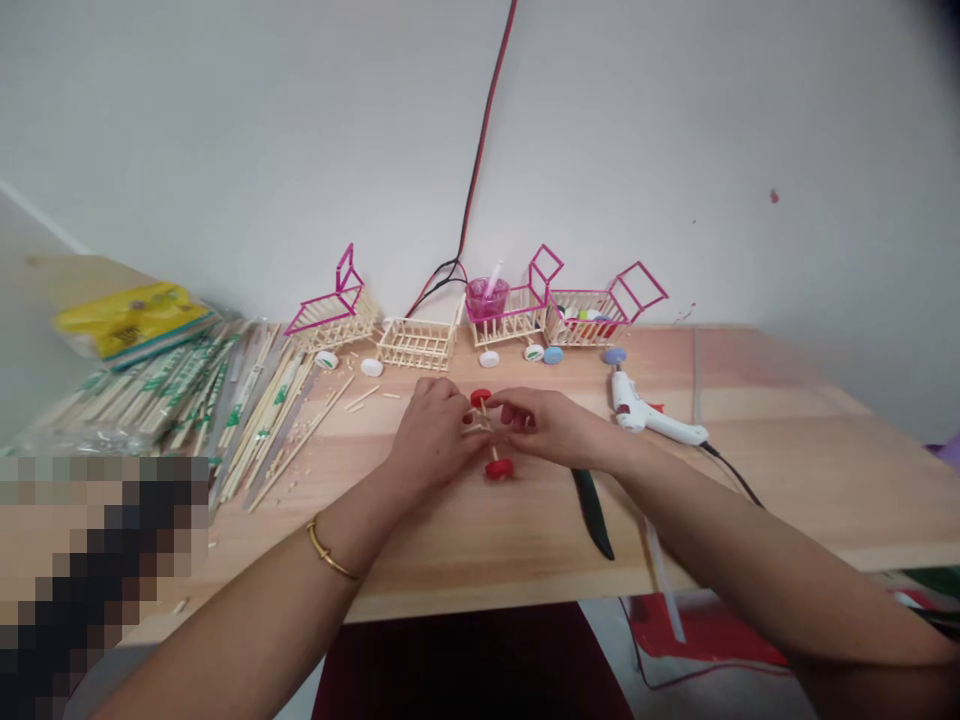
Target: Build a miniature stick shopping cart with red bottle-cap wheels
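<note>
A small wheel axle (493,452), a thin wooden stick with a red bottle cap (481,399) at the far end and another red cap (499,470) at the near end, is between my hands above the table. My left hand (431,432) closes on its middle from the left, fingers curled. From the right, my right hand (549,425) pinches at the same spot with bent fingers. Pale pieces show between the fingertips, too small to make out. A dark-handled knife (594,515) lies beneath my right wrist, its blade partly hidden.
Behind stand mini stick carts with cap wheels: a left one (334,318), a handleless one (416,343), and two right ones (510,322), (589,315). A white glue gun (652,415) lies right, its cord trailing. Bundled chopsticks (172,390) and loose sticks cover the left.
</note>
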`<state>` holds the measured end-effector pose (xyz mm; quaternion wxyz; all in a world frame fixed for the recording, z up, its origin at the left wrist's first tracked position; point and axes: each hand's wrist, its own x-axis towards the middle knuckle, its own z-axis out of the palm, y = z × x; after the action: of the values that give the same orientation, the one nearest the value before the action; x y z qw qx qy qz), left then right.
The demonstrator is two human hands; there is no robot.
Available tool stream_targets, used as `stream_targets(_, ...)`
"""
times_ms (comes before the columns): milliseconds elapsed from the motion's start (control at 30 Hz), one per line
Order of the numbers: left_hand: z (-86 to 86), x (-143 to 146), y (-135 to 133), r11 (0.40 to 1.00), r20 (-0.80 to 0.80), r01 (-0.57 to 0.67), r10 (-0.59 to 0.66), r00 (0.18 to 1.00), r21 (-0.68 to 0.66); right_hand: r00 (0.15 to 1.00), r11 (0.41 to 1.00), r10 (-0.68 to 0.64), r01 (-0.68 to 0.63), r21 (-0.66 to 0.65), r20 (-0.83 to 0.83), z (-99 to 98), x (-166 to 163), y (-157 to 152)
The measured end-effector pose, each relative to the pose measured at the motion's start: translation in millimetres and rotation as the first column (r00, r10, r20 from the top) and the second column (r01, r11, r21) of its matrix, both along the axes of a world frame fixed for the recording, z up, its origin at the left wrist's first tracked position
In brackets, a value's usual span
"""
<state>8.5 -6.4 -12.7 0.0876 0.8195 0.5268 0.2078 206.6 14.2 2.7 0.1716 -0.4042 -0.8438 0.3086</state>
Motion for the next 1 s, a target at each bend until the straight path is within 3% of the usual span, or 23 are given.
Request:
stream_targets(400, 3.0, 0, -1, 0.999, 0.008, 0.002, -0.001, 1.0, -0.037, 0.994, 0.997, 0.068, -0.071, -0.039, -0.081, -10.0, -5, 4)
stream_targets(567, 2.7, -1, 1, 0.998, 0.019, 0.027, -0.026, 0.999, -0.061, 0.997, 0.996, 0.053, -0.049, 0.074, -0.05, -8.3, -5, 2)
stream_targets(733, 3.3, -10, 4, 0.985, 0.134, 0.079, -0.059, 0.989, -0.151, 0.998, 0.982, 0.053, -0.058, 0.18, 0.034, -6.6, -1, 2)
stream_targets(1000, 6.9, -19, 7, 0.971, 0.092, 0.138, -0.122, 0.988, -0.197, 0.995, 0.981, 0.072, -0.083, 0.175, 0.07, -6.5, 13, 5)
